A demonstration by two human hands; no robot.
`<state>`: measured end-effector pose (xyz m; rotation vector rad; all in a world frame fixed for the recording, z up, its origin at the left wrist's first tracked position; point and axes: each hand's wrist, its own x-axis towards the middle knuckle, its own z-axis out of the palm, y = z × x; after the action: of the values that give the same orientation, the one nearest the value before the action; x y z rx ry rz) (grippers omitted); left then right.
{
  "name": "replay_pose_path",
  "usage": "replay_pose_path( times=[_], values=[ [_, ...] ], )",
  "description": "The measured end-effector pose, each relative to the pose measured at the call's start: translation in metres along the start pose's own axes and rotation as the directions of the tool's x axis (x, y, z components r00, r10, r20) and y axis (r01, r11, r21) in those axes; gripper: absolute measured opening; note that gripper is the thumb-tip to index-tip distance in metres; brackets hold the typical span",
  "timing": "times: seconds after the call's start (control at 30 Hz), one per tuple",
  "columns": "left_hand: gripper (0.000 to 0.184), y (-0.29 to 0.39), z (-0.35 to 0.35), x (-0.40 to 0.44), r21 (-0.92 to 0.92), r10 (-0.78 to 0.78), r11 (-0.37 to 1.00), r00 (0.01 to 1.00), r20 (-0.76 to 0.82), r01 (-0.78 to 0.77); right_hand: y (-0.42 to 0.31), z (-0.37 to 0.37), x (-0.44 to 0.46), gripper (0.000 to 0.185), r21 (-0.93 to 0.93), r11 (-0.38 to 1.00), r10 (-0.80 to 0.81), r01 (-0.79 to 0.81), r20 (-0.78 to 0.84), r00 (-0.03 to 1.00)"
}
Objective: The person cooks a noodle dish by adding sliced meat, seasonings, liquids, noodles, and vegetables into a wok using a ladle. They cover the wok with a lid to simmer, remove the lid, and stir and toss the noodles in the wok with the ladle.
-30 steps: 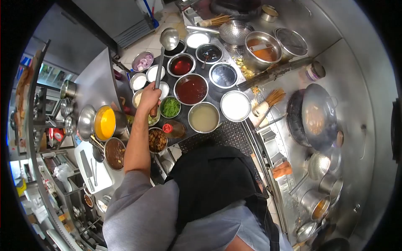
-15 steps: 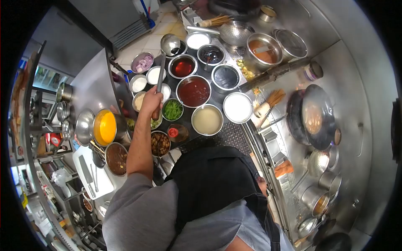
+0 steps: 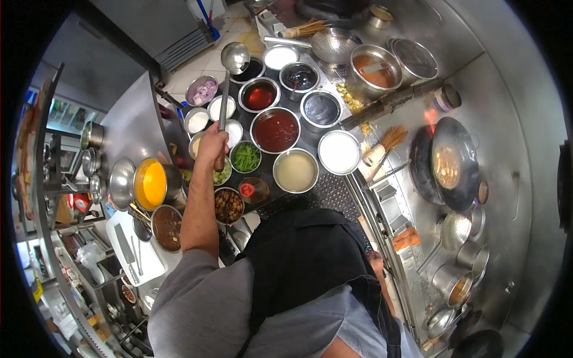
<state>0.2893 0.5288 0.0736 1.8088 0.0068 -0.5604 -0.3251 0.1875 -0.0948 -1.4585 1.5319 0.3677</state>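
Note:
My left hand (image 3: pixel 212 145) is closed around the wooden grip of a long metal ladle (image 3: pixel 224 98). The ladle's bowl (image 3: pixel 235 58) is raised beside a container of dark sauce (image 3: pixel 246 71), overlapping its far-left edge in the head view. Below the hand are a bowl of chopped green vegetable (image 3: pixel 245 157) and small tubs of white powder or grains (image 3: pixel 222 108). My right hand (image 3: pixel 375 261) hangs low by the apron's right side, next to the stove edge. Its fingers are mostly hidden, and nothing held shows there.
Containers of red sauce (image 3: pixel 275 130), pale liquid (image 3: pixel 295 170) and white liquid (image 3: pixel 339 153) stand ahead. At right, a wok (image 3: pixel 455 164) holds food in liquid, a flame by its rim. A knife (image 3: pixel 126 246) lies on a white board (image 3: pixel 152 261) at left.
My left hand has shifted slightly left, and the ladle's bowl has risen up and left, off the dark sauce container. The wok on the right has shifted a little.

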Motion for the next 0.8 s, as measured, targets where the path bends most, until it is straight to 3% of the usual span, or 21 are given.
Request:
replay_pose_path(
  times=[0.17,0.27,0.37,0.43,0.47,0.53,0.57,0.7,0.8],
  values=[
    [0.040,-0.003,-0.003,0.001,-0.170,-0.027,0.985,0.998,0.054,0.036,0.008,0.000,-0.008,0.043,0.056,0.997,0.051,-0.052,0.004,0.999],
    [0.025,0.002,0.000,-0.005,-0.143,0.004,0.990,0.999,0.049,0.003,0.024,0.000,0.002,0.042,0.089,0.995,0.041,-0.041,0.002,0.999],
    [0.032,0.009,0.004,-0.011,-0.128,-0.021,0.992,1.000,-0.015,0.019,0.041,-0.002,0.021,0.040,0.110,0.994,0.019,-0.019,0.001,1.000],
    [0.039,0.027,0.016,-0.026,-0.168,-0.040,0.985,0.999,-0.007,0.038,0.093,0.003,0.062,0.042,0.229,0.973,-0.041,0.026,0.061,0.997],
    [0.038,0.028,0.018,-0.028,-0.230,-0.083,0.971,0.996,-0.039,0.072,0.103,0.005,0.068,0.045,0.364,0.932,-0.019,0.001,0.045,0.999],
    [0.046,0.039,0.029,-0.043,-0.273,-0.050,0.961,0.999,0.011,0.051,0.080,-0.013,0.042,0.047,0.365,0.926,0.079,-0.094,0.057,0.995],
    [0.050,0.053,0.043,-0.061,-0.242,-0.059,0.969,0.997,-0.051,0.045,0.083,-0.017,0.042,0.046,0.370,0.924,0.087,-0.099,0.047,0.995],
    [0.061,0.092,0.100,-0.124,-0.183,0.063,0.982,0.989,0.130,-0.038,0.110,-0.039,0.037,0.045,0.385,0.913,0.131,-0.134,0.034,0.991],
    [0.063,0.135,0.182,-0.181,-0.074,0.139,0.990,0.942,0.306,-0.122,0.128,-0.055,0.028,0.041,0.373,0.909,0.189,-0.184,0.024,0.982]
  ],
)
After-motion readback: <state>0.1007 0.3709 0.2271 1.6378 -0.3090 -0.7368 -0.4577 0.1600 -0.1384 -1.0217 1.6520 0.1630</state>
